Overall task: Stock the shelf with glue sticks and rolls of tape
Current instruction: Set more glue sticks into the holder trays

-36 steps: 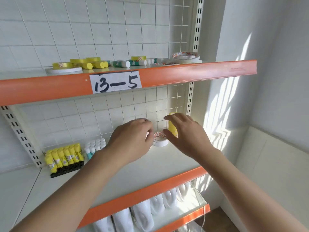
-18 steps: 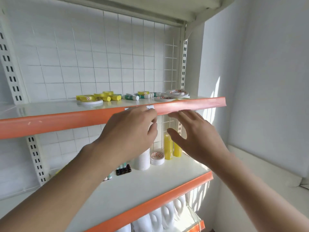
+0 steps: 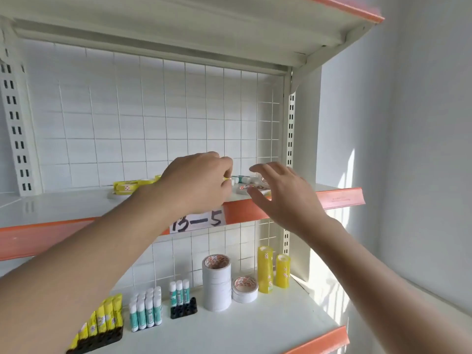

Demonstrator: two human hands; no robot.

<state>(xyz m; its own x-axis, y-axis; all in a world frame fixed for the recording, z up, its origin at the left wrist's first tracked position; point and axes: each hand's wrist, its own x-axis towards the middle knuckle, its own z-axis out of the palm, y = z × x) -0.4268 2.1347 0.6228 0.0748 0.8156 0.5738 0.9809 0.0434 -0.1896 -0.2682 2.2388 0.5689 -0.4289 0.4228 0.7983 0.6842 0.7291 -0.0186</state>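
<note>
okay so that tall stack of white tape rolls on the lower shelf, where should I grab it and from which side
Probably low on the stack, fingers and thumb wrapped round its side wall, coming from the open front of the shelf. It is a tall, narrow column of separate rolls, so lifting the top roll would likely leave the rest behind. The smaller roll sits close on its right and the glue sticks on its left.

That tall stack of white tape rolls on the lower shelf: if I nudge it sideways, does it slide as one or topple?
The white tape stack looks like separate rolls piled with no wrap visible, so a high push would probably shear the top rolls off. It stands taller than it is wide, so it may tip. Pushed low, it might slide on the smooth lower shelf.
</note>
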